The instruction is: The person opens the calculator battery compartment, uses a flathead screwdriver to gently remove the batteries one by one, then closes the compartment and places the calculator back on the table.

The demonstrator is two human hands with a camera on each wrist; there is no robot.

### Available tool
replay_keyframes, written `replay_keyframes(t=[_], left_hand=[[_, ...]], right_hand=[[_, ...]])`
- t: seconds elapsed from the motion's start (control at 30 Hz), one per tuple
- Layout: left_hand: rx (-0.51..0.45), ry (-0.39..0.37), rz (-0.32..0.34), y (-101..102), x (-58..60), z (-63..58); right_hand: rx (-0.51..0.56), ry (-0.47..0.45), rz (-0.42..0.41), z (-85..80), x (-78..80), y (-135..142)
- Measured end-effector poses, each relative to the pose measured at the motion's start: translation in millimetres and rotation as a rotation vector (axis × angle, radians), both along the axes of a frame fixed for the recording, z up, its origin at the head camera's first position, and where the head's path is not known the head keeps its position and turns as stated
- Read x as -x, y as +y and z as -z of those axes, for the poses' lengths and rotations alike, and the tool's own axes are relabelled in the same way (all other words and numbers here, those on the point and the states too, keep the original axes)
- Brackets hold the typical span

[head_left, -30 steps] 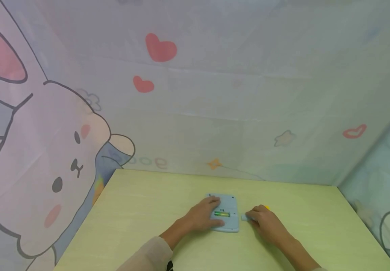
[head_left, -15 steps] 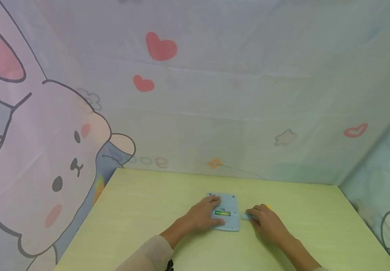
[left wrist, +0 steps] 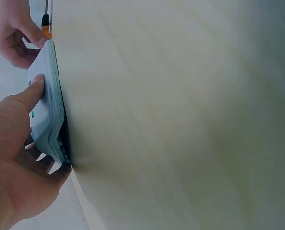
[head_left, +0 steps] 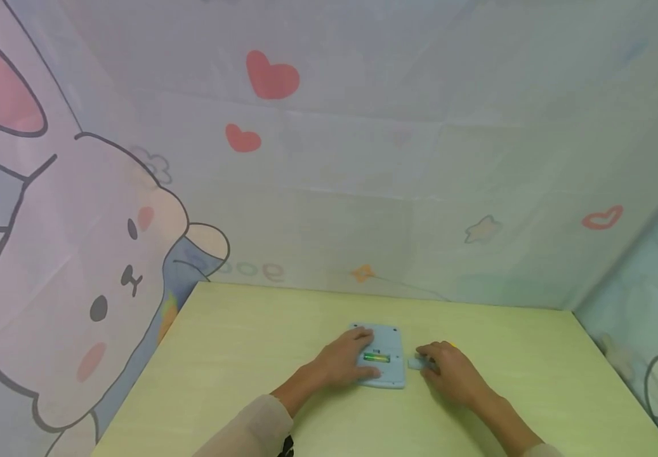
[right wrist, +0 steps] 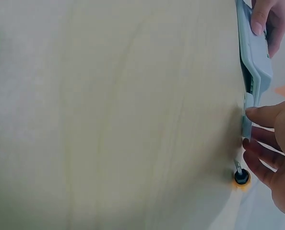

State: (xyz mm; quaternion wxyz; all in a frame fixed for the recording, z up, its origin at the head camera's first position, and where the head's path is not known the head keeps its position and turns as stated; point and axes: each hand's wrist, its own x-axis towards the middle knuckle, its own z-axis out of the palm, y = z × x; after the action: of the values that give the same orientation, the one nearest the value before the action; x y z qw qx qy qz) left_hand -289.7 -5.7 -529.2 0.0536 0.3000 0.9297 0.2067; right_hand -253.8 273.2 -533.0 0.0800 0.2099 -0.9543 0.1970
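The left hand (head_left: 338, 362) is gripping a flat, pale-blue plastic device (head_left: 393, 372) on the yellow-green table (head_left: 271, 324), seemingly steadying it, while the right hand (head_left: 453, 376) is pinching a small, pale-blue plastic piece (head_left: 415, 364) just beside it.

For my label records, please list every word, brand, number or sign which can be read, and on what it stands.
"oog": faint letters on the pale, heart-printed backdrop sheet; the letter before them is too blurred to read.
Light-blue, flat, rectangular plastic device: any marking too small to read.
Green-and-yellow cylindrical battery: any label too small to read.
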Motion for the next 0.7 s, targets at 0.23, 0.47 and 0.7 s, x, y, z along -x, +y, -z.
replay_keyframes(t=[0.23,0.47,0.7], left_hand=[[0.001,0.004,-0.003,-1,1.1,2.7],[0.003,0.016,0.010,0,1.2,2.1],[0.006,0.008,0.006,-1,0.3,0.3]], right_hand=[[0.003,0.001,0.003,-1.4,0.2,1],[0.006,0.040,-0.005,-9.4,1.2,8],[0.000,0.089,-0.009,-15.7,1.3,13]])
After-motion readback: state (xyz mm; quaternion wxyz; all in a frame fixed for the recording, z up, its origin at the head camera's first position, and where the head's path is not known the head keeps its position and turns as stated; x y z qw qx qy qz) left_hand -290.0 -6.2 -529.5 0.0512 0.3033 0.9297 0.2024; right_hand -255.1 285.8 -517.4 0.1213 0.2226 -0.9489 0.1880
